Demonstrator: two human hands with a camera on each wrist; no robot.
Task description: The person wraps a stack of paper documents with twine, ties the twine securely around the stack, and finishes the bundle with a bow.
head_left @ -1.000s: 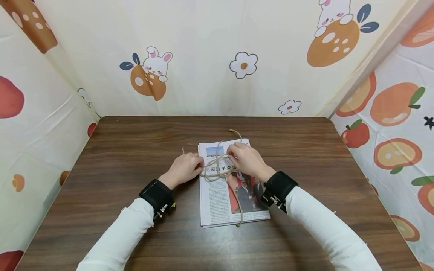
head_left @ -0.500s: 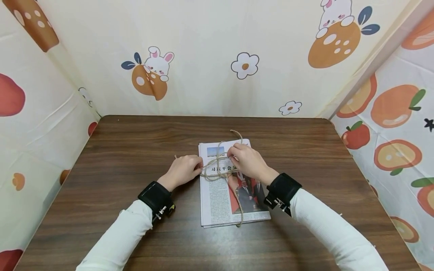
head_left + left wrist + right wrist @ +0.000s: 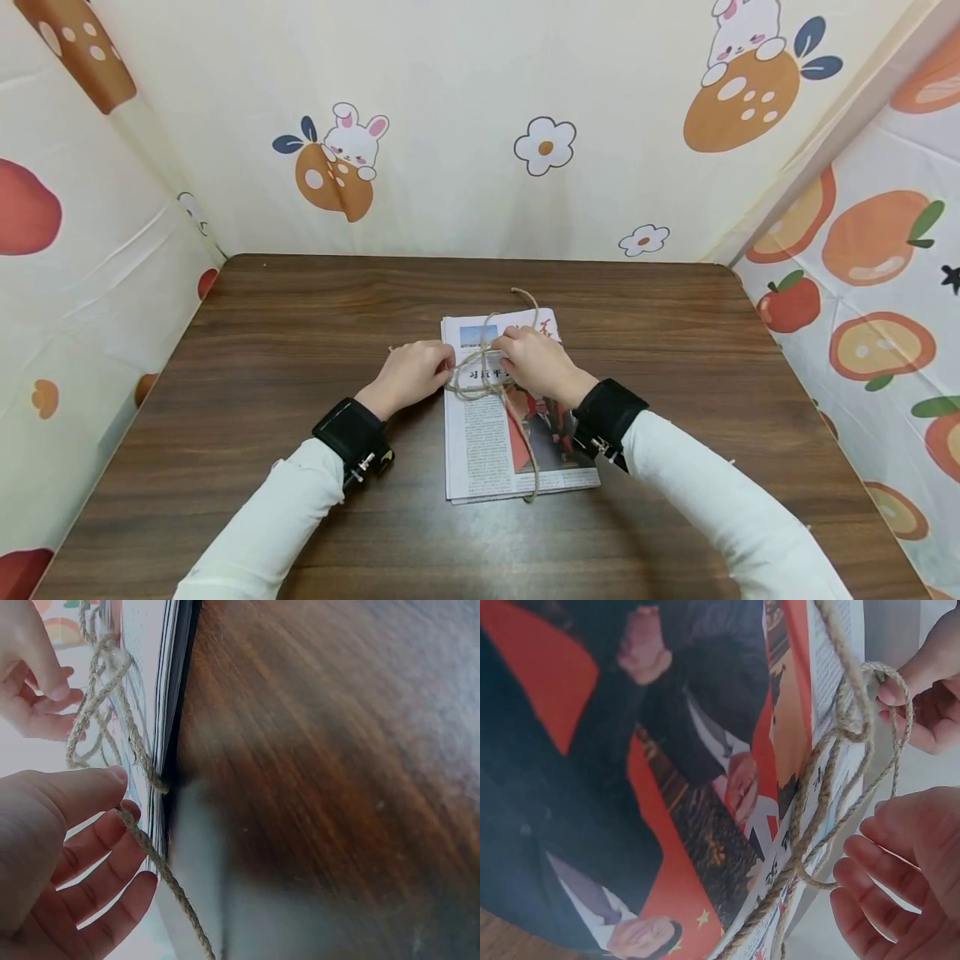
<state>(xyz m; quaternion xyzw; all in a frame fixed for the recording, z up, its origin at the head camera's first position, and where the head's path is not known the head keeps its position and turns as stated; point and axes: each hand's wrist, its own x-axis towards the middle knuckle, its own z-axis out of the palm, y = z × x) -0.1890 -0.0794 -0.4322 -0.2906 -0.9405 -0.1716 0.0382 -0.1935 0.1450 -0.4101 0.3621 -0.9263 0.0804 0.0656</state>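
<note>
A folded newspaper stack (image 3: pixel 480 454) lies on the table with twine (image 3: pixel 491 387) wrapped around it and looped loosely on top. At its left edge my left hand (image 3: pixel 416 372) pinches one strand of the twine (image 3: pixel 169 881) between thumb and index finger; the loose tail trails beyond. Over the upper middle of the stack is my right hand (image 3: pixel 543 362). In the right wrist view, the right hand (image 3: pixel 907 862) has loosely bent, spread fingers beside the twine loop (image 3: pixel 904 712), and no strand shows clearly gripped. The head view hides its fingertips' underside.
The brown wooden table (image 3: pixel 300 300) runs back to a patterned cloth wall (image 3: pixel 450 192), with similar cloth at both sides. A twine end (image 3: pixel 525 293) sticks out past the stack's far edge. Black wrist straps (image 3: pixel 611 417) sit on both arms.
My right hand was by a strand of the twine farther right; it has moved slightly left and down over the stack. The left hand stays nearly in place, its twine tail turned a little left.
</note>
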